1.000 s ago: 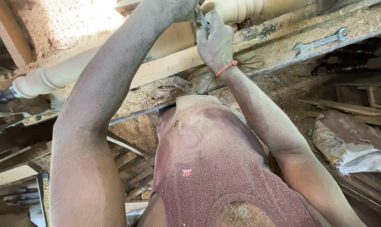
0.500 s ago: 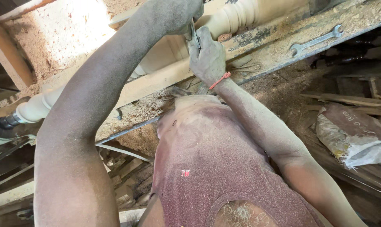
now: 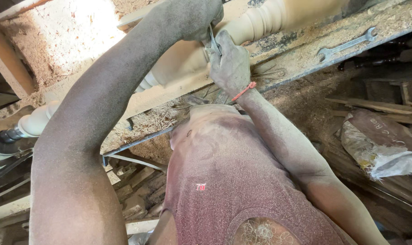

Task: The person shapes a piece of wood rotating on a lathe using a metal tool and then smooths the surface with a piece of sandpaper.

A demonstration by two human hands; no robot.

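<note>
A long pale turned wooden piece (image 3: 178, 59) lies across a lathe bed covered in sawdust. Both my hands grip a thin metal turning tool (image 3: 213, 41) held against the wood. My left hand (image 3: 194, 18) closes on the tool's upper part. My right hand (image 3: 231, 63), with a red string at its wrist, closes on the tool just below, knuckles toward the wood. The tool's tip is hidden between my hands and the workpiece.
An open-ended metal wrench (image 3: 346, 45) lies on the sawdusty lathe bed (image 3: 296, 59) to the right. The lathe's dark end mount (image 3: 8, 135) holds the wood at far left. A crumpled sack (image 3: 378, 145) and wood scraps lie on the floor at right.
The view has shifted so my hands and the workpiece sit further right and lower in the frame. Both hands keep their grip on the tool against the wood.
</note>
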